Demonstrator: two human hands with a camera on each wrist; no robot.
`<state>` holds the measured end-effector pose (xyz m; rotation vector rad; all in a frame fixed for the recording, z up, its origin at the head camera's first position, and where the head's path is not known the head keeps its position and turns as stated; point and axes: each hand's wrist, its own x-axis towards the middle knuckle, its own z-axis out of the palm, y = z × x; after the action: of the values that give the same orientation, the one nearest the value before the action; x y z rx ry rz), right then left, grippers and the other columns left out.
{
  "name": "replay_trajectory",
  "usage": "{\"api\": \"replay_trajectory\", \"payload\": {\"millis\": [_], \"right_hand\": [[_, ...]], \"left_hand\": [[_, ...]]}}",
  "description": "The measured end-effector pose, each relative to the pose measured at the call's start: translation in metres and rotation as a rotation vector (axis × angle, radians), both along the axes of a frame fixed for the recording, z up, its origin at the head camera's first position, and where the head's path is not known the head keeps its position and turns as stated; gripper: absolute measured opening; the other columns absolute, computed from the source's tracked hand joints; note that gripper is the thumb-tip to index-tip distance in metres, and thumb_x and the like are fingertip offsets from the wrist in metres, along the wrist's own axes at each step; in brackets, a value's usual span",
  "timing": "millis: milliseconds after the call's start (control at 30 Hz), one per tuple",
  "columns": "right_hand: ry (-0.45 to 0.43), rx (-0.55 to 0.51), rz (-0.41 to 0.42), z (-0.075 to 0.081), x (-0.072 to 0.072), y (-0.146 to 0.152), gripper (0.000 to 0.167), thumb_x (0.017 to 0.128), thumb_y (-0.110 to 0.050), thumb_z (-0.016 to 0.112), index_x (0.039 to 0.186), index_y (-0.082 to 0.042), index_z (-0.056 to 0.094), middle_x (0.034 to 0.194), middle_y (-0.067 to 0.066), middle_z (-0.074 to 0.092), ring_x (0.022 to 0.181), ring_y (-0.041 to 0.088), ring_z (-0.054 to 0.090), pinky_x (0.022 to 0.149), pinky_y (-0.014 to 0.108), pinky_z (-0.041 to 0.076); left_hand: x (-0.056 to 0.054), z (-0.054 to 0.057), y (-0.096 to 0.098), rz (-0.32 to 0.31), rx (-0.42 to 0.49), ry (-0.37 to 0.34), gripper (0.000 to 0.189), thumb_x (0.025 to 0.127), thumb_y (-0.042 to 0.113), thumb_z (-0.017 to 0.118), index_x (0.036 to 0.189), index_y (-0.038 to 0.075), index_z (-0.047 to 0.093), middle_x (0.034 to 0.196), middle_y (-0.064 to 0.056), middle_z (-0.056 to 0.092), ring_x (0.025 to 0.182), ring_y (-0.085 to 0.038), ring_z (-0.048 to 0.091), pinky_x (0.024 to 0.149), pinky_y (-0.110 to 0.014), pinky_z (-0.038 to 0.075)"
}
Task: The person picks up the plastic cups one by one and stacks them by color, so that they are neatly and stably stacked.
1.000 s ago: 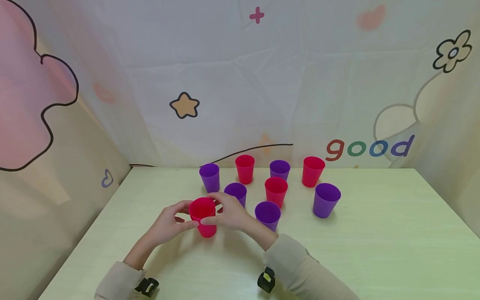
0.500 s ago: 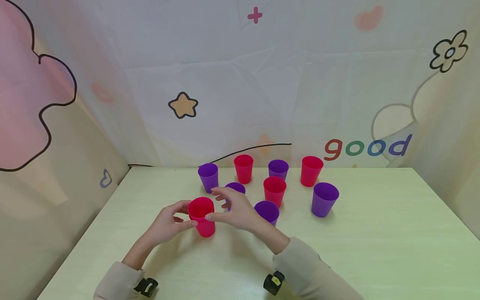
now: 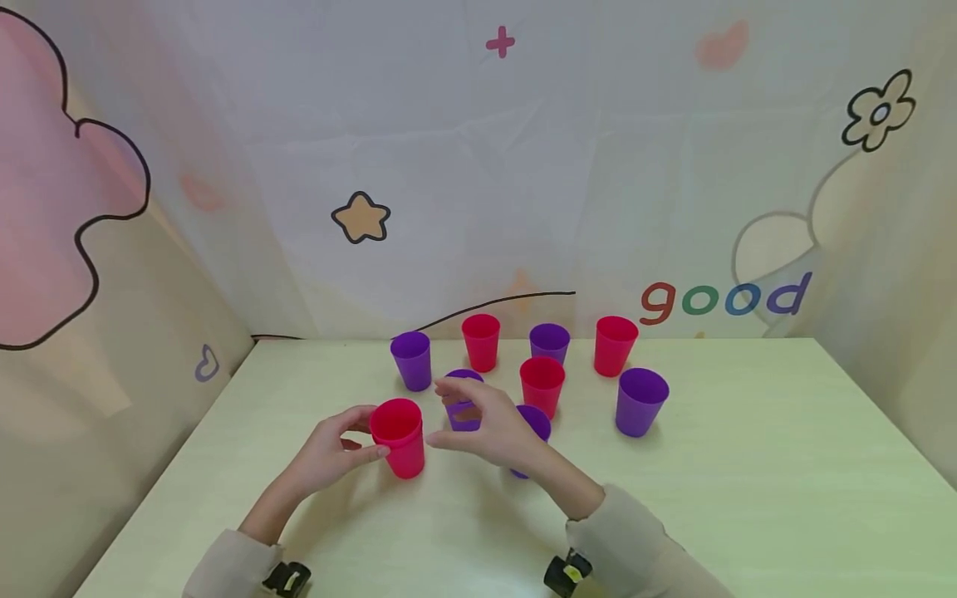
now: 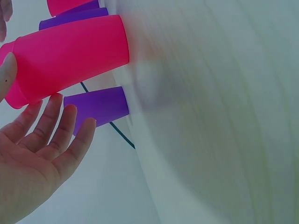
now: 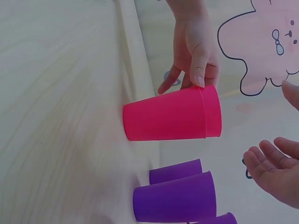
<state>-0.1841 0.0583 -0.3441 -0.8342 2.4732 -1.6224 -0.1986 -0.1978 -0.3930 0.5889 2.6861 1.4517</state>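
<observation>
A pair of nested red cups (image 3: 404, 453) stands upright on the table at the centre left; a step below the top rim shows one cup inside the other in the right wrist view. My left hand (image 3: 329, 457) holds the stack near its rim, the thumb on the near side and the fingers (image 4: 51, 119) along the far side. To the right of the stack, my right hand (image 3: 493, 425) is apart from it, thumb and fingers spread with nothing between them. Behind that hand are two partly covered purple cups, one near the fingers (image 3: 465, 423) and one by the wrist.
Beyond the hands stand more single cups: red cups (image 3: 481, 342) and purple cups (image 3: 411, 362), several in all, loosely scattered. A purple cup (image 3: 641, 403) is the farthest right. A printed cloth backdrop (image 3: 449, 166) rises behind the table (image 3: 748, 465).
My right hand has let go of the red stack and drawn away to the right, its fingers spreading. The left hand stays at the stack. The head view has shifted slightly.
</observation>
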Motion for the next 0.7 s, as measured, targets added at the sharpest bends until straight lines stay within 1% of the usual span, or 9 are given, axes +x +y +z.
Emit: {"api": "replay_trajectory", "payload": {"millis": [100,200,300,400,500,700], "right_hand": [[0.018,-0.012,0.0,0.0,0.003,0.005,0.061,0.077,-0.023,0.073,0.13,-0.007,0.047,0.123,0.01,0.054,0.107,0.028,0.054,0.084,0.037,0.048],[0.036,-0.045,0.0,0.0,0.007,0.011,0.059,0.077,-0.021,0.073,0.128,-0.006,0.049,0.123,0.01,0.055,0.104,0.026,0.056,0.085,0.038,0.047],[0.045,-0.076,0.005,0.001,0.01,0.018,0.058,0.076,-0.018,0.074,0.128,-0.006,0.049,0.123,0.012,0.054,0.103,0.026,0.056,0.086,0.037,0.047],[0.046,-0.086,0.009,0.002,0.012,0.024,0.059,0.076,-0.017,0.073,0.128,-0.005,0.048,0.124,0.014,0.053,0.105,0.027,0.055,0.085,0.033,0.047],[0.043,-0.087,0.004,0.004,0.014,0.03,0.06,0.076,-0.017,0.074,0.129,-0.006,0.048,0.123,0.012,0.054,0.108,0.028,0.053,0.084,0.033,0.047],[0.065,-0.106,-0.007,0.004,0.016,0.042,0.059,0.076,-0.014,0.074,0.128,-0.006,0.049,0.12,0.01,0.056,0.108,0.023,0.053,0.085,0.041,0.047]], "left_hand": [[0.0,-0.001,0.0,-0.005,0.01,0.003,0.048,0.077,0.015,0.073,0.119,0.003,0.055,0.101,-0.008,0.062,0.094,-0.026,0.055,0.071,-0.036,0.05],[0.0,-0.001,-0.001,-0.006,0.01,0.003,0.047,0.077,0.015,0.073,0.119,0.003,0.054,0.101,-0.008,0.061,0.094,-0.026,0.055,0.071,-0.035,0.05],[0.0,-0.001,0.0,-0.004,0.004,0.003,0.048,0.077,0.015,0.073,0.119,0.002,0.054,0.102,-0.008,0.061,0.095,-0.026,0.055,0.071,-0.034,0.05],[0.001,0.0,0.0,-0.002,-0.003,0.001,0.048,0.077,0.015,0.073,0.12,0.002,0.054,0.102,-0.008,0.061,0.095,-0.026,0.055,0.071,-0.033,0.05],[0.002,0.001,0.0,-0.003,0.001,0.001,0.049,0.077,0.016,0.073,0.12,0.002,0.054,0.103,-0.008,0.061,0.096,-0.026,0.055,0.071,-0.032,0.05],[0.002,0.0,0.0,0.002,0.004,-0.004,0.049,0.077,0.015,0.073,0.12,0.003,0.054,0.103,-0.008,0.061,0.096,-0.026,0.054,0.072,-0.032,0.05]]}}
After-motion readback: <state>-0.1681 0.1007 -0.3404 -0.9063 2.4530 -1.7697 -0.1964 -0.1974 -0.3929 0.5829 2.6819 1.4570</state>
